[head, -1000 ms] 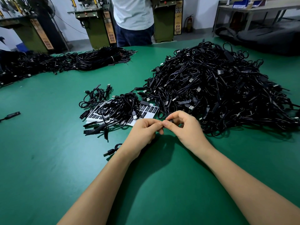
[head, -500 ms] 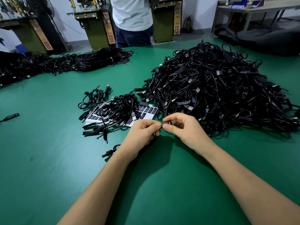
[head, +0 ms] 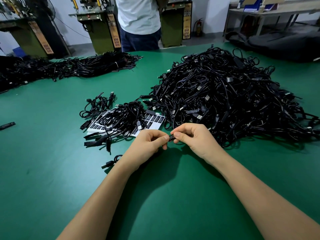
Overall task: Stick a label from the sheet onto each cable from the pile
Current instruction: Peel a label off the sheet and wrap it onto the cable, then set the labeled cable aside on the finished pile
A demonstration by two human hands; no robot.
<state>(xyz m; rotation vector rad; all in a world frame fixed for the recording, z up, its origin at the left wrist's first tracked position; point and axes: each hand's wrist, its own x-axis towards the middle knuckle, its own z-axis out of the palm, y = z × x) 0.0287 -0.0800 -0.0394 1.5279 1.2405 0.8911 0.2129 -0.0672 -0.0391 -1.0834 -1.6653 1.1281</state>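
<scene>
Both hands meet above the green surface (head: 52, 170), fingertips almost touching. The left hand (head: 147, 144) and the right hand (head: 195, 137) each have fingers curled and clamped on a small black labelled piece of a cable (head: 171, 137), pinched between thumb and forefinger on either side. A loose plug end (head: 108, 164) lies on the surface just beside the left wrist. Beyond the left fingers, the label sheet (head: 155, 120) lies flat, partly covered by a small bunch of cables (head: 121, 118). Just beyond the right fingers rises the big pile (head: 225, 97) of black cables. Further off, another heap of cables (head: 69, 68) lies along the far edge, where a person (head: 138, 23) stands.
</scene>
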